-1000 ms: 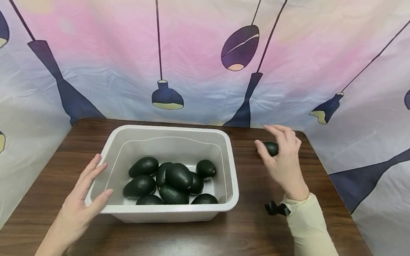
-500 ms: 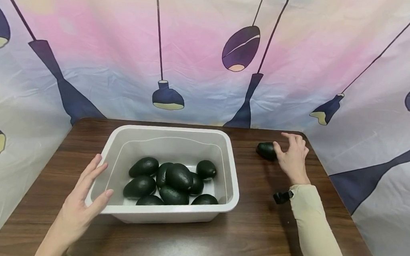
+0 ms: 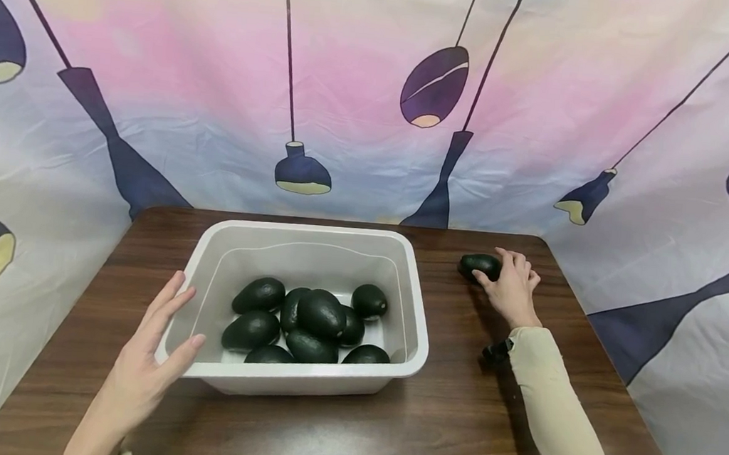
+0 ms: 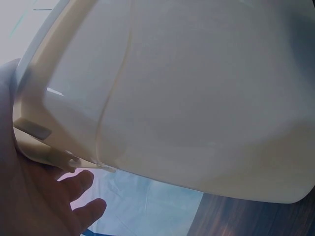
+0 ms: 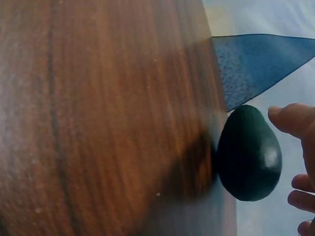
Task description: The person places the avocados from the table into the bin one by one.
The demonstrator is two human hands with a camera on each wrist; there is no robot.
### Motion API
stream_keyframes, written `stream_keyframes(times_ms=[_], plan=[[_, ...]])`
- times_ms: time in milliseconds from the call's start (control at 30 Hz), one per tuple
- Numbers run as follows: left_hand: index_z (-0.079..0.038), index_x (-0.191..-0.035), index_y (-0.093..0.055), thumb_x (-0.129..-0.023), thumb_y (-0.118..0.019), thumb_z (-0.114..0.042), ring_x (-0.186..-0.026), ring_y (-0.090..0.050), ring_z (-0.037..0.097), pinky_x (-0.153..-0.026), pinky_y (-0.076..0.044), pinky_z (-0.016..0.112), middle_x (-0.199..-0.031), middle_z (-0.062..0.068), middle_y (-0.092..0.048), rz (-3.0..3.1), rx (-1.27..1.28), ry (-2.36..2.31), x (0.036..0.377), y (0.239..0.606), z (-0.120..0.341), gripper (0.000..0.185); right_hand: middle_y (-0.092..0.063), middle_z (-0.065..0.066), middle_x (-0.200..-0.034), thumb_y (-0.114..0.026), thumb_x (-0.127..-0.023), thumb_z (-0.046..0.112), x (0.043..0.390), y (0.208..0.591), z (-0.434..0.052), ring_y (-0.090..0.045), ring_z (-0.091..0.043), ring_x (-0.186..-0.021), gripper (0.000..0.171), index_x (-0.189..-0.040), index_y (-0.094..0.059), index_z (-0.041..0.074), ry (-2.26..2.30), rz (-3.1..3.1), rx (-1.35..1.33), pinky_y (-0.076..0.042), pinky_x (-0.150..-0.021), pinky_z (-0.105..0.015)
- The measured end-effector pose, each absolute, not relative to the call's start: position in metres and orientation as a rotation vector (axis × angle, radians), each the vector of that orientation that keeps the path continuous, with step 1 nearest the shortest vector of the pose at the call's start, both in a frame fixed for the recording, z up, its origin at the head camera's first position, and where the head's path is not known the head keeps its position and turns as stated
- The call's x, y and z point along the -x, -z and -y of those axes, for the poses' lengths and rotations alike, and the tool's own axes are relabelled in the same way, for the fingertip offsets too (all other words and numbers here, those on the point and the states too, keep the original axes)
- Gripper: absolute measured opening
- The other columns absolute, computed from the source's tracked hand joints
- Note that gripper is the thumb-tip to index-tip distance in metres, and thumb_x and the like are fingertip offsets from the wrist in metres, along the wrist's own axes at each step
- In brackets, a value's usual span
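Note:
My right hand (image 3: 512, 289) is at a single dark green avocado (image 3: 478, 266) lying on the table at the back right. Its thumb and fingers stand spread around the right end of the avocado; in the right wrist view a gap shows between the fingertips and the avocado (image 5: 250, 153). My left hand (image 3: 138, 367), fingers extended, rests at the left front corner of a light grey plastic bin (image 3: 301, 375). Several more avocados (image 3: 320, 314) lie inside the bin, one on top of others. In the left wrist view the bin's wall (image 4: 187, 88) fills most of the picture.
The dark wooden table (image 3: 348, 433) carries the bin left of its middle. A cloth (image 3: 363, 77) printed with hanging lamps closes off the back and both sides. A small black device (image 3: 496, 352) sits at the right wrist.
My right hand first shifted right, away from above the avocado, then came back left to its right end. The avocado has stayed about in place. My left hand and the bin have not moved.

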State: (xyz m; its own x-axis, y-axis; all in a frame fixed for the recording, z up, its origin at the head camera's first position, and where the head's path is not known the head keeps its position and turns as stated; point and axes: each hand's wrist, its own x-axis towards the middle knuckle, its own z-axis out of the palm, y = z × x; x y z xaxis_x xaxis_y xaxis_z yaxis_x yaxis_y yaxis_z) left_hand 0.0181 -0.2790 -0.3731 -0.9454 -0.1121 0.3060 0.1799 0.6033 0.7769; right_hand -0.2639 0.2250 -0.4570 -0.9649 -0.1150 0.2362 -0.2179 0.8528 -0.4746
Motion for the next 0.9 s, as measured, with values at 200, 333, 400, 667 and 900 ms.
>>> stream_keyframes(times_ms=[200, 333, 400, 667, 900], plan=[[-0.017, -0.149, -0.041, -0.089, -0.067, -0.003, -0.143, -0.020, 0.007, -0.101, -0.017, 0.010, -0.160, -0.006, -0.020, 2.501, 0.063, 1.237, -0.017, 0.372, 0.278, 0.067, -0.034, -0.029, -0.138, -0.071, -0.090, 0.032, 0.266, 0.462, -0.225, -0.031, -0.048, -0.123, 0.071, -0.145, -0.038, 0.003, -0.754, 2.832, -0.278, -0.013, -0.096, -0.063], [-0.017, -0.149, -0.041, -0.089, -0.067, -0.003, -0.143, -0.020, 0.008, -0.101, -0.017, 0.011, -0.160, -0.006, -0.020, 2.498, 0.064, 1.241, -0.017, 0.372, 0.279, 0.067, -0.033, -0.028, -0.141, -0.071, -0.090, 0.029, 0.267, 0.463, -0.225, -0.030, -0.047, -0.126, 0.071, -0.147, -0.037, 0.005, -0.747, 2.844, -0.292, -0.012, -0.096, -0.064], [-0.017, -0.149, -0.041, -0.089, -0.067, -0.003, -0.143, -0.019, 0.009, -0.102, -0.017, 0.012, -0.160, -0.006, -0.020, 2.497, 0.066, 1.247, -0.017, 0.373, 0.279, 0.067, -0.032, -0.028, -0.143, -0.071, -0.090, 0.027, 0.268, 0.464, -0.225, -0.030, -0.047, -0.126, 0.070, -0.148, -0.037, 0.006, -0.741, 2.853, -0.308, -0.013, -0.096, -0.064], [-0.018, -0.149, -0.040, -0.089, -0.066, -0.003, -0.144, -0.019, 0.009, -0.103, -0.017, 0.014, -0.160, -0.007, -0.020, 2.497, 0.058, 1.265, -0.017, 0.374, 0.280, 0.066, -0.033, -0.030, -0.137, -0.070, -0.091, 0.025, 0.266, 0.466, -0.223, -0.031, -0.048, -0.121, 0.068, -0.148, -0.039, 0.007, -0.700, 2.864, -0.322, -0.016, -0.092, -0.062], [-0.014, -0.148, -0.042, -0.088, -0.067, -0.001, -0.143, -0.020, 0.007, -0.102, -0.016, 0.011, -0.160, -0.003, -0.022, 2.474, 0.097, 1.242, -0.017, 0.375, 0.280, 0.066, -0.032, -0.031, -0.134, -0.074, -0.088, 0.025, 0.264, 0.468, -0.223, -0.030, -0.049, -0.119, 0.067, -0.142, -0.042, 0.002, -0.693, 2.889, -0.297, -0.017, -0.092, -0.063]])
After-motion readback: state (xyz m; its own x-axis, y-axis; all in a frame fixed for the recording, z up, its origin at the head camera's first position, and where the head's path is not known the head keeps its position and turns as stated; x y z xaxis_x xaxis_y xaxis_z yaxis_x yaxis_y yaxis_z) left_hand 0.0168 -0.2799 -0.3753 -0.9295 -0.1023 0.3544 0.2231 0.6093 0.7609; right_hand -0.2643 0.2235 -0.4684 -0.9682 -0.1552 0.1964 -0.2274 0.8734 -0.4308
